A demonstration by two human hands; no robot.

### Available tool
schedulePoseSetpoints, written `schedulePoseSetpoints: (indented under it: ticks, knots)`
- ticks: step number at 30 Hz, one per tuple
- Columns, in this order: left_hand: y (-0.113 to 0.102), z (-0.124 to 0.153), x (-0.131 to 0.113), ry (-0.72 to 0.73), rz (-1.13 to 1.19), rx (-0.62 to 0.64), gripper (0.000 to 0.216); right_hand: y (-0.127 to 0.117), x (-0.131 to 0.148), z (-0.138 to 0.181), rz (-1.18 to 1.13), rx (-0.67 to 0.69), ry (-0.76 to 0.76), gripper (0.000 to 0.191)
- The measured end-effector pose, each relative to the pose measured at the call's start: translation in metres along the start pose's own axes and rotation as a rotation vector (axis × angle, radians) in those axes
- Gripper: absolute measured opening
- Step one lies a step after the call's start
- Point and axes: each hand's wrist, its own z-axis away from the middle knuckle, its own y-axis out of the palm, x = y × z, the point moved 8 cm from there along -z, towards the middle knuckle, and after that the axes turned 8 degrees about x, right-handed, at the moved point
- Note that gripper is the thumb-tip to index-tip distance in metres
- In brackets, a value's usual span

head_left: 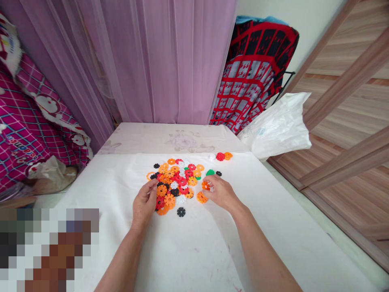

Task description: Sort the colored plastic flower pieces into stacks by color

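A pile of flower-shaped plastic discs in orange, red, black, white and green lies on the white-covered table. My left hand rests at the pile's left edge, its fingers loosely curved with the thumb apart, and nothing shows in its grasp. To the right of the pile, my right hand pinches an orange disc between thumb and fingers. Just below that lies another orange disc on the cloth. A green disc sits beyond the right fingers, beside a small black disc.
Toward the far right of the table, white, red and orange discs stand in a short row. One black disc lies on the near side of the pile. A white plastic bag hangs at the right edge. Purple curtains hang behind.
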Motion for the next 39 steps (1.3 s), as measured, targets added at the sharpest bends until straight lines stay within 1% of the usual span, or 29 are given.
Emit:
schedulePoseSetpoints:
  ticks: [3, 5, 9, 16, 19, 22, 25, 28, 30, 35, 37, 39]
  knots:
    - [0.0, 0.0, -0.001, 0.002, -0.011, 0.005, 0.033, 0.007, 0.005, 0.012, 0.02, 0.075, -0.024, 0.028]
    - [-0.001, 0.0, -0.002, 0.004, -0.016, 0.002, 0.033, 0.011, 0.01, 0.016, 0.069, 0.101, -0.029, 0.031]
    - [-0.001, 0.0, -0.001, 0.0, -0.015, -0.001, 0.033, 0.017, 0.013, 0.014, 0.145, 0.122, -0.032, 0.033]
    - [0.0, 0.0, 0.0, -0.007, 0.002, -0.001, 0.033, 0.028, 0.015, 0.012, 0.199, 0.137, -0.055, 0.037]
    - [0.0, -0.001, 0.001, -0.004, 0.001, -0.006, 0.033, 0.029, 0.017, 0.013, 0.216, 0.145, -0.051, 0.035]
    - [0.0, -0.001, 0.002, -0.019, 0.003, -0.001, 0.034, 0.027, 0.018, 0.012, 0.202, 0.169, -0.044, 0.039]
    - [0.001, 0.0, 0.001, -0.03, 0.003, 0.001, 0.035, 0.019, 0.021, 0.005, 0.185, 0.149, -0.045, 0.038]
    - [0.0, 0.0, 0.001, -0.023, 0.016, -0.005, 0.035, 0.01, 0.028, -0.012, 0.224, 0.068, -0.03, 0.031]
    - [0.0, 0.0, 0.001, -0.021, 0.032, -0.011, 0.034, 0.011, 0.034, -0.025, 0.267, 0.045, -0.038, 0.033]
    - [0.0, 0.0, 0.002, -0.015, 0.043, -0.016, 0.032, 0.024, 0.047, -0.046, 0.342, 0.078, -0.092, 0.032]
    - [0.001, 0.0, 0.001, -0.007, 0.038, -0.011, 0.032, 0.024, 0.046, -0.047, 0.34, 0.082, -0.089, 0.034]
    - [0.0, 0.0, 0.0, -0.001, 0.036, -0.013, 0.032, 0.017, 0.041, -0.043, 0.301, 0.062, -0.072, 0.036]
